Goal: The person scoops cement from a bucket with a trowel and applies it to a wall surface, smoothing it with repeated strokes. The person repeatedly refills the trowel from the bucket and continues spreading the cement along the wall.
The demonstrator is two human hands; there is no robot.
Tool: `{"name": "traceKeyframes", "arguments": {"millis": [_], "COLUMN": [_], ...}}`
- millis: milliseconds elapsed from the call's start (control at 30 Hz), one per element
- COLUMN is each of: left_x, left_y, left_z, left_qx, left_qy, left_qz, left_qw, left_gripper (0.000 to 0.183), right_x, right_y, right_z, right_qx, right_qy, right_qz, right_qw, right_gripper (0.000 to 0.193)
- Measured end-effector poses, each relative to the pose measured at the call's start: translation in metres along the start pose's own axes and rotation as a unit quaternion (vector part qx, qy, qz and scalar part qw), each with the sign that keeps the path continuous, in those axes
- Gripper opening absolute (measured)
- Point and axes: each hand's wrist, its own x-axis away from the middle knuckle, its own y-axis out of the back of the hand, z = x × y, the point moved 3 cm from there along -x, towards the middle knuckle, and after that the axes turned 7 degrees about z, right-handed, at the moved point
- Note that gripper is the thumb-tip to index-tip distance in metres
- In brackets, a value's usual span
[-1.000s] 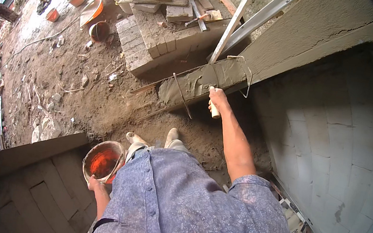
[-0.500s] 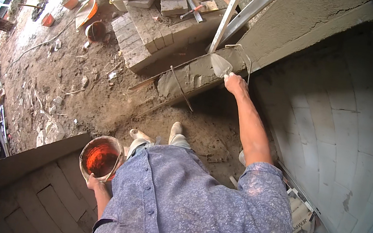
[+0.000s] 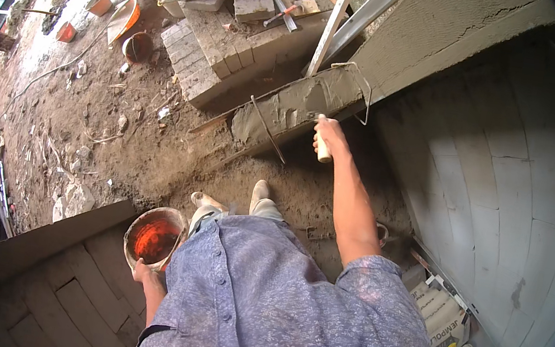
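Observation:
My right hand (image 3: 330,135) is closed around the pale handle of a trowel (image 3: 323,153). The trowel's blade appears dark and tilted against the wet grey mortar (image 3: 268,112) on top of a low wall. A bent metal rod clamp (image 3: 367,104) sits over the wall just right of the blade, and a thin straight rod (image 3: 266,127) leans across the mortar to its left. Low at my left side, my left hand (image 3: 143,274) grips the rim of an orange bucket (image 3: 157,236) with a mortar-crusted edge. Shadow hides the bucket's bottom.
Stacked blocks (image 3: 203,47) stand beyond the wall with a hammer (image 3: 283,15) and basins on top. Upright battens (image 3: 333,24) rise behind the mortar. A block wall (image 3: 496,199) closes the right side; bags (image 3: 448,328) lie behind me. Buckets (image 3: 137,47) and rubble dot the dirt floor.
My right hand has drawn slightly left and down toward me, and the trowel has turned from blade flat in view to handle pointing at me. The left hand still holds the bucket.

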Motion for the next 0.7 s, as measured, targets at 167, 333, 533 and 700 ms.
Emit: {"name": "traceKeyframes", "arguments": {"millis": [167, 333, 533, 700], "left_x": [-0.021, -0.034, -0.019, -0.001], "left_y": [0.007, 0.015, 0.003, -0.009], "left_z": [0.001, 0.01, -0.027, -0.037], "left_qx": [0.012, 0.051, 0.062, 0.044], "left_qy": [-0.006, -0.037, -0.064, -0.075], "left_qz": [-0.018, -0.02, 0.03, 0.03], "left_qw": [1.0, 0.998, 0.996, 0.996], "left_gripper": [0.046, 0.045, 0.044, 0.047], "right_x": [-0.004, 0.018, -0.027, -0.012], "right_y": [-0.04, -0.009, 0.035, -0.042], "right_z": [-0.004, 0.046, 0.033, 0.012], "right_qx": [0.357, 0.616, 0.488, 0.179], "right_qy": [0.081, 0.143, 0.126, 0.062], "right_qz": [0.034, 0.0, -0.094, 0.001], "right_qw": [0.93, 0.774, 0.859, 0.982], "right_gripper": [0.048, 0.048, 0.047, 0.056]}}
